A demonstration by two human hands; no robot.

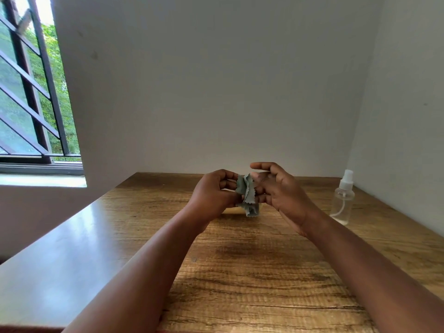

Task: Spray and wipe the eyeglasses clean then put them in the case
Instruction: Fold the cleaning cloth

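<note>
Left hand: the left hand (211, 195) is raised above the surface (252, 272), back of the hand to the camera, fingers (227, 182) curled in and pinching the left edge of the cloth

Right hand: the right hand (278, 191) sits just opposite, palm turned inward, lower fingers closed on the cloth's right edge, while the thumb and forefinger up top are spread and loose

Cloth: a grey-green cloth (247, 197) with zigzag edges, bunched between both hands, hanging with its long axis running top to bottom, the lower end pointing down toward the surface and stopping just short of it

Eyeglasses: and here's the catch, they can't be made out; a pale glint shows low behind the cloth, too hidden to tell what it is or which way it points

Case: not visible from this view

Spray bottle: a clear spray bottle (342, 198) with a white nozzle top stands upright on the right side of the surface, near the wall, well apart from the hands, its long axis vertical and the tube inside showing

Surface: wood-grain top, with a glossy band along its left side catching the daylight

Window: a barred window (36, 92) at far left, green leaves outside

Forearms: both bare, reaching in from the bottom edge and meeting at the middle
</note>
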